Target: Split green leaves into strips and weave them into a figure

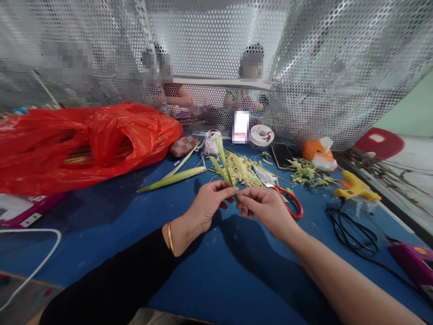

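A blue tabletop is bearing a crowded spread.
Left of the left hand, a red plastic bag is sprawling; beyond it, a green leaf and checkered pouch are lying. Just beyond the right hand, pale scraps and red-handled scissors are resting; farther right, a yellow glue gun is lying.

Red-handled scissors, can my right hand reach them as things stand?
Likely yes: the scissors lie beside your right hand and nothing seems to block the way, though that hand is busy at the base of the green leaf.
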